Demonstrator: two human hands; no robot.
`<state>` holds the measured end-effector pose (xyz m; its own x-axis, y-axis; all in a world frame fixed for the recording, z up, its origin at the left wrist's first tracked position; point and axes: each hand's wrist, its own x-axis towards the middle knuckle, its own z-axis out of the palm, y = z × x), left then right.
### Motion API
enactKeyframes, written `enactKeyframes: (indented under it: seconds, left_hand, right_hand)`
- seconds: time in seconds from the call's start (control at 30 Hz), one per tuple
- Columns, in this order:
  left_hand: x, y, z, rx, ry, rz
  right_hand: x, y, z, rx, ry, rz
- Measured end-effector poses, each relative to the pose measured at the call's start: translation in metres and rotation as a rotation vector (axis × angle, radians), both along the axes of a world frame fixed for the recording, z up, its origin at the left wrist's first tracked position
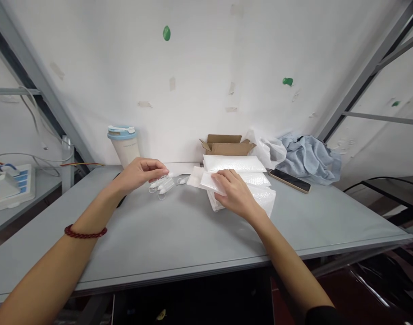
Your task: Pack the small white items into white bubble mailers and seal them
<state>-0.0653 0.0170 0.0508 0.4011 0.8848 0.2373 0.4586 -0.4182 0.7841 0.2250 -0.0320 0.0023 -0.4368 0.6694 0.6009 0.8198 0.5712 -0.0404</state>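
Observation:
My left hand, with a red bracelet on its wrist, is over a small pile of white corded items. Its thumb and fingers are pinched together; what they may hold is too small to make out. My right hand has its fingers closed on a small white bubble pouch, whose flap points left. Behind and under that hand lie larger white bubble mailers in a stack. One more small white item lies between the pile and the pouch.
Against the wall stand a tumbler with a blue lid and an open cardboard box. Right of them are a plastic bag, a blue cloth and a phone on the grey table.

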Motion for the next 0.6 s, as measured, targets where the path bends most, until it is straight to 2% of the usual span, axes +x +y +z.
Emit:
enactKeyframes:
  seconds: [0.1, 0.2, 0.33, 0.47, 0.53, 0.6]
  left_hand:
    - [0.003, -0.003, -0.001, 0.037, -0.03, -0.003]
    - [0.012, -0.007, -0.003, 0.028, 0.054, -0.048]
    - [0.029, -0.01, -0.014, 0.132, 0.148, -0.1]
    - [0.042, -0.014, -0.026, 0.272, 0.112, -0.15]
    - [0.046, -0.018, -0.027, 0.289, 0.08, -0.174]
    - [0.049, -0.021, -0.025, 0.274, 0.057, -0.133]
  right_hand:
    - [-0.001, -0.001, 0.0, 0.0, -0.01, -0.002]
    - [-0.002, -0.002, 0.001, -0.014, -0.015, 0.008]
    - [-0.006, -0.005, 0.002, -0.047, -0.002, 0.048]
    - [-0.007, -0.005, 0.002, -0.063, 0.018, 0.06]
    - [-0.007, -0.005, 0.001, -0.063, 0.035, 0.067]
    - [-0.006, -0.004, 0.001, -0.062, 0.049, 0.072]
